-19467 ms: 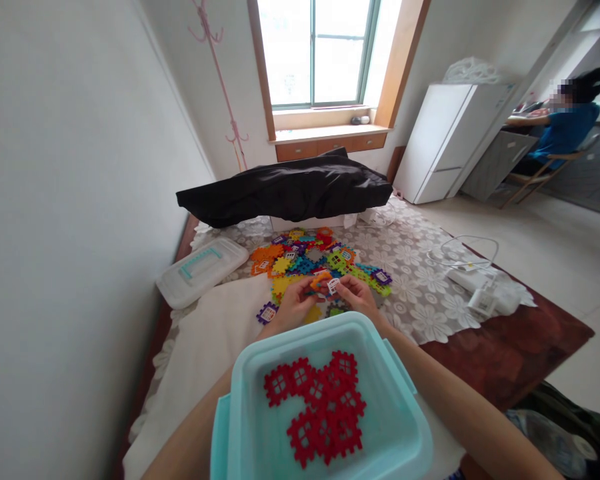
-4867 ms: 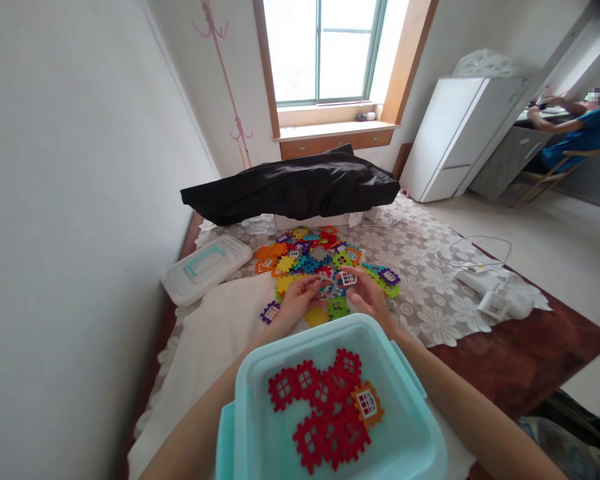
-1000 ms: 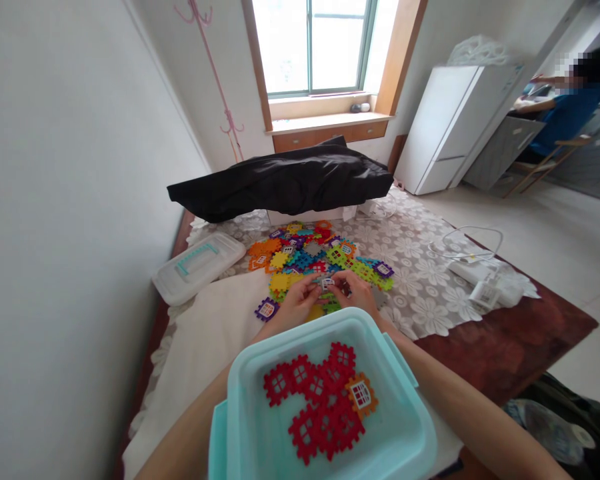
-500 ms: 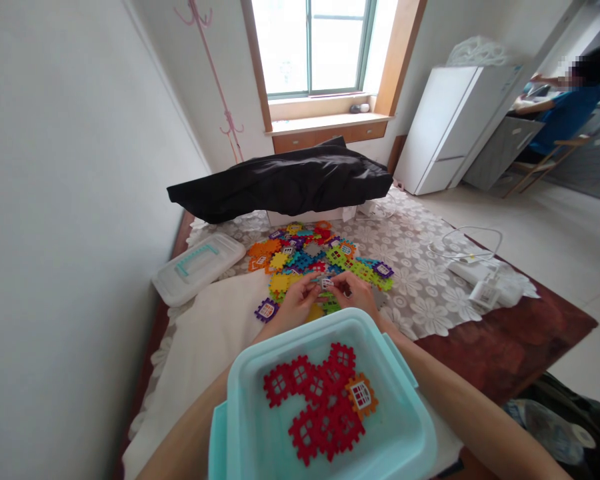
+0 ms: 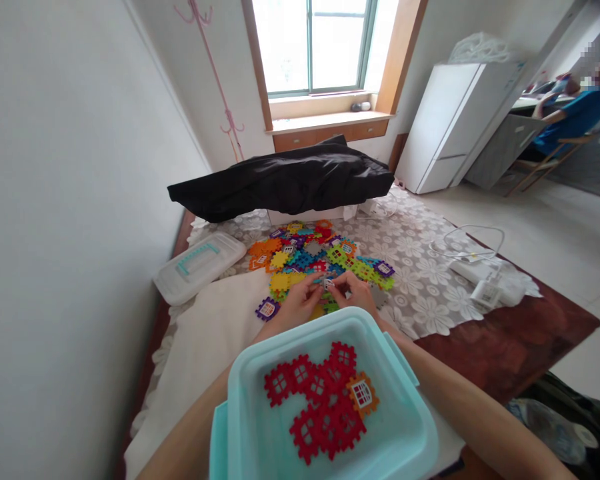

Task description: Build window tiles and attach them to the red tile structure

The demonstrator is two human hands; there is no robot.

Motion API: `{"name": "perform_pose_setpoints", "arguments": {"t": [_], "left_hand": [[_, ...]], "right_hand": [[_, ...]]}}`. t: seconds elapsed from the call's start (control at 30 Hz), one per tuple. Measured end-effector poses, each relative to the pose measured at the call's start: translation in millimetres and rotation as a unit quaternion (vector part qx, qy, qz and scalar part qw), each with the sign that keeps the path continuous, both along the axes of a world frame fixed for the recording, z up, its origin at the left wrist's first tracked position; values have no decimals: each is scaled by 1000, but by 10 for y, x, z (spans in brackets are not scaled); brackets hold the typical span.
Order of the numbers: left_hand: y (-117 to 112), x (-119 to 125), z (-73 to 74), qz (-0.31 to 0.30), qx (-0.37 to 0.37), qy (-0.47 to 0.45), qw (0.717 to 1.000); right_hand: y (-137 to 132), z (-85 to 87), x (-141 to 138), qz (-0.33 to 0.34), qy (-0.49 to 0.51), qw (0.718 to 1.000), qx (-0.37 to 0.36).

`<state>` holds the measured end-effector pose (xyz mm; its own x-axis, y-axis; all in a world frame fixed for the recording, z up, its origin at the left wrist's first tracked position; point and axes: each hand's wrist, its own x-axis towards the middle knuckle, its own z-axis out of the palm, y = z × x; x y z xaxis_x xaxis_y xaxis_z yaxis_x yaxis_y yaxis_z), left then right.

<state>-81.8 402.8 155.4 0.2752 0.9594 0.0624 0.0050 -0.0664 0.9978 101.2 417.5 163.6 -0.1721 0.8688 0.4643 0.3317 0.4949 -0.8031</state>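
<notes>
My left hand point(image 5: 297, 303) and my right hand point(image 5: 356, 292) meet just beyond the far rim of a turquoise plastic box point(image 5: 405, 433). Both pinch one small toy tile with a white window insert point(image 5: 327, 283) between their fingertips. Inside the box lie several joined red tiles point(image 5: 317, 407) with an orange window tile point(image 5: 363, 393) fixed at their right. A heap of coloured interlocking tiles point(image 5: 320, 257) is spread on the lace cloth point(image 5: 420, 267) right behind my hands. A single purple tile point(image 5: 267, 309) lies left of my left hand.
A white lid with a turquoise handle point(image 5: 200, 265) lies at the left near the wall. A black bag point(image 5: 285, 183) rests across the back. White chargers and a cable point(image 5: 480, 277) sit at the right. A white fridge point(image 5: 455, 127) and a seated person point(image 5: 575, 117) are at far right.
Over the longer span an orange window tile has joined the red tiles in the box. In the last second my hands have stayed together on the small tile, barely shifting.
</notes>
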Motion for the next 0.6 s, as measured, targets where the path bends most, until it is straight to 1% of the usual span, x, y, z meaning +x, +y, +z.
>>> {"name": "perform_pose_setpoints", "arguments": {"t": [0.07, 0.17, 0.27, 0.33, 0.47, 0.6], "left_hand": [[-3, 5, -1, 6, 5, 3, 1000], [-10, 28, 7, 16, 3, -17, 1000], [-14, 47, 16, 10, -7, -41, 999], [-12, 44, 13, 8, -8, -37, 999], [-1, 18, -8, 25, 10, -5, 1000], [-1, 22, -1, 26, 10, -14, 1000]], "right_hand": [[-7, 18, -1, -4, 7, 1000, 2], [-11, 30, -1, -5, 9, 1000, 4], [-6, 22, 0, -2, -4, 1000, 3], [-2, 13, -3, -1, -3, 1000, -1], [1, -1, -14, -4, 18, 1000, -5], [1, -11, -18, -4, 28, 1000, -10]]}}
